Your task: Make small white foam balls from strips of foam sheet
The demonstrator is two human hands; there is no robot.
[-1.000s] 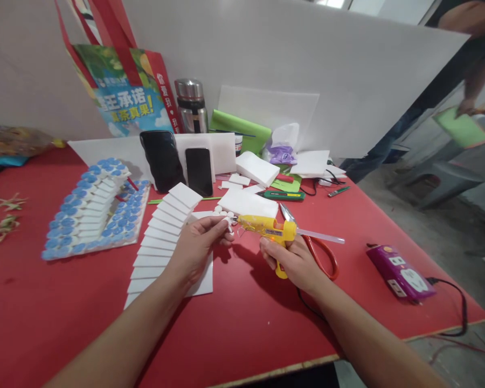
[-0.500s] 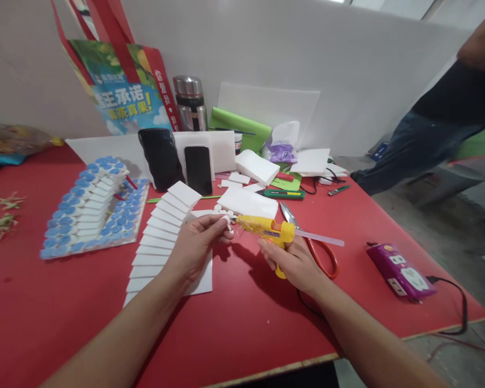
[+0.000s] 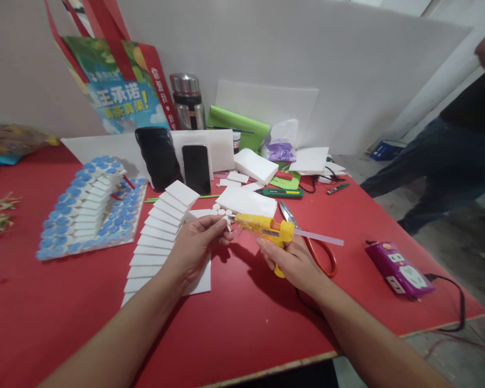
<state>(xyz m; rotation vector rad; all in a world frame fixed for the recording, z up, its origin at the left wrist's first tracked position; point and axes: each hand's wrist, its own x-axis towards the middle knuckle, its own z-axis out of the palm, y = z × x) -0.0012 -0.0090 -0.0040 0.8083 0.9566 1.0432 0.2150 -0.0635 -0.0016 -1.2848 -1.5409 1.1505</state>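
My right hand (image 3: 293,257) is closed around the handle of a yellow hot glue gun (image 3: 262,225), with a clear glue stick (image 3: 319,237) poking from its back end. The gun's nozzle points left and meets a small white piece (image 3: 228,222) pinched in my left hand (image 3: 204,237); its exact shape is partly hidden by my fingers. Just behind that hand lie several white round pieces (image 3: 221,210). Under and beside my left forearm a white stepped fan of foam-like strips (image 3: 156,237) rests on the red table (image 3: 242,334).
A blue-and-white stepped model (image 3: 89,210) stands at left. Behind are two phones (image 3: 196,170), a thermos (image 3: 188,102) and a shopping bag (image 3: 121,86). Red-handled scissors (image 3: 323,256), a green cutter (image 3: 281,192) and a purple power strip (image 3: 398,269) lie rightward. A person (image 3: 440,145) stands beyond.
The white piece in my left hand has tilted slightly at the nozzle. Both hands otherwise keep nearly the same pose. The person at right has shifted further right.
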